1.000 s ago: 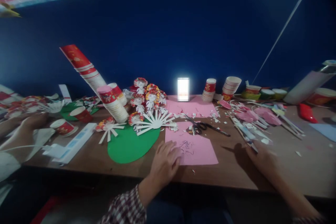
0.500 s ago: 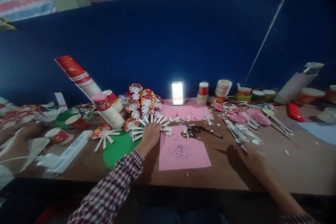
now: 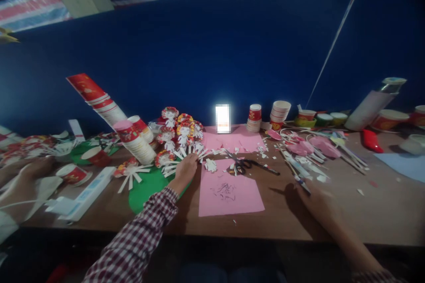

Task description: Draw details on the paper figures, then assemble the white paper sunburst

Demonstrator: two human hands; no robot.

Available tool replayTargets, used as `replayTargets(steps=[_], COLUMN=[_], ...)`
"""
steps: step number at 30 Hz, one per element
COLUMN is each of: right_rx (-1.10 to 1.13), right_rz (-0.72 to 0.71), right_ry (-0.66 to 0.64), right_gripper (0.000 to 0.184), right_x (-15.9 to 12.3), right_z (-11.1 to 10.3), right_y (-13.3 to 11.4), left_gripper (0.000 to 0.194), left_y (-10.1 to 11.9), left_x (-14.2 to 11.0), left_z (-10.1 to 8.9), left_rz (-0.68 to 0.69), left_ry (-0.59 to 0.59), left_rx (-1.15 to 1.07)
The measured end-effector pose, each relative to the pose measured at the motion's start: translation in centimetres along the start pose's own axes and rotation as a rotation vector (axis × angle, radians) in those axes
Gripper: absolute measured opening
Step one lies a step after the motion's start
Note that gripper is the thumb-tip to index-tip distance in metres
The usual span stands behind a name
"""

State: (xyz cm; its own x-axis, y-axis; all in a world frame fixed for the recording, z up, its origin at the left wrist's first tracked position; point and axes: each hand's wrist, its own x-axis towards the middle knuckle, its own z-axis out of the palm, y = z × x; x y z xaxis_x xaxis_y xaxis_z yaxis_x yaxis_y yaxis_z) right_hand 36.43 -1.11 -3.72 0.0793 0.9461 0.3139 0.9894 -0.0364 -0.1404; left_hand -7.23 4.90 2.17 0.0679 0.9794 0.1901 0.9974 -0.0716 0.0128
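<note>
My left hand (image 3: 185, 171) is closed at the edge of a paper-cup cutout (image 3: 164, 158), which has a red ruffled rim and white strips fanning out. The cutout lies partly over a green paper sheet (image 3: 146, 190). The fingertips are mostly hidden behind the back of the hand. On the right, my right hand (image 3: 317, 199) rests low over the table with its fingers closed around a slim, pen-like stick (image 3: 303, 184), blurred. Between my hands lie a pink sheet with black scribbles (image 3: 229, 194) and black-handled scissors (image 3: 241, 166).
Figure cutouts (image 3: 184, 130) stand behind my left hand. Leaning cup stacks (image 3: 137, 141) are at left, beside a white power strip (image 3: 89, 192). Another person's hand (image 3: 33, 172) is at far left. Upright cups (image 3: 280, 112) and pink paper pieces (image 3: 323, 146) lie right. White scraps are scattered about.
My left hand has drawn slightly left and toward me, and the strips on its right no longer spread over the pink sheet. The right hand stays nearly in place.
</note>
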Motion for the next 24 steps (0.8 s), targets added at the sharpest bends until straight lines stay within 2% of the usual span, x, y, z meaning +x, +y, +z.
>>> replayTargets(steps=[7, 12, 17, 24], right_rx=[0.004, -0.024, -0.037, -0.037], right_rz=[-0.016, -0.006, 0.004, 0.001], right_ry=[-0.017, -0.034, -0.022, -0.026], right_gripper=[0.038, 0.037, 0.035, 0.031], right_x=[0.0, 0.0, 0.0, 0.1], right_z=[0.1, -0.3, -0.5, -1.0], right_y=[0.2, 0.0, -0.3, -0.4], left_gripper=[0.029, 0.031, 0.024, 0.025], left_y=[0.7, 0.8, 1.3, 1.8], left_x=[-0.4, -0.1, 0.5, 1.3], left_z=[0.4, 0.4, -0.1, -0.4], left_rz=[0.165, 0.207, 0.261, 0.278], left_ry=[0.016, 0.034, 0.027, 0.024], left_rx=[0.040, 0.062, 0.055, -0.081])
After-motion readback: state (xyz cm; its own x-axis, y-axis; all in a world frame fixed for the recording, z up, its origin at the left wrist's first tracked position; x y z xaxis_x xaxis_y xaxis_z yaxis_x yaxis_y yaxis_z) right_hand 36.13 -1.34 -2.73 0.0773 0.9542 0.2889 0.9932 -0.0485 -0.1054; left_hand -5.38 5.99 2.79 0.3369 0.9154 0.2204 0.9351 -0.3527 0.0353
